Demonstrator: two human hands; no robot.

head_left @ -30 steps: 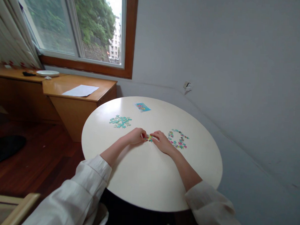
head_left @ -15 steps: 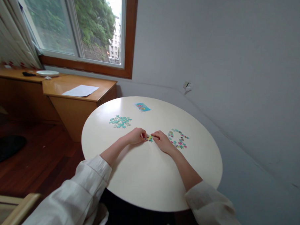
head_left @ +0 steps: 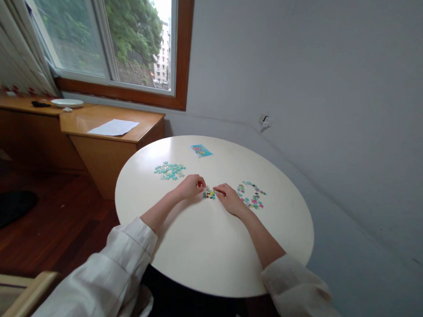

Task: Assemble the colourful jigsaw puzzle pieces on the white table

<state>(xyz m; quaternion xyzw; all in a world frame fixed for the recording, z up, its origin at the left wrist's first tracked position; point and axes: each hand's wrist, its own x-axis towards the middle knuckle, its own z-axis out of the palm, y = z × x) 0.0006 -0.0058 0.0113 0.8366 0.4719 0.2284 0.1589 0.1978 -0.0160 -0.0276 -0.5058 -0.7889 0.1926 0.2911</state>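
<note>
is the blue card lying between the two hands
No, the blue card lies alone near the table's far edge.

Bare bench [head_left: 210, 256] surface is lying open between the forearms and along the near rim. The teal piece pile [head_left: 170, 170] is obstructing the far left. The mixed-colour piece pile [head_left: 252, 196] is crowding the right hand [head_left: 230, 200]. The card [head_left: 201, 151] is occupying the far edge.

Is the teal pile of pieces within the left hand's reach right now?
Probably yes: the left hand rests close beside the teal pile, only bare tabletop between them, nothing blocking.
</note>
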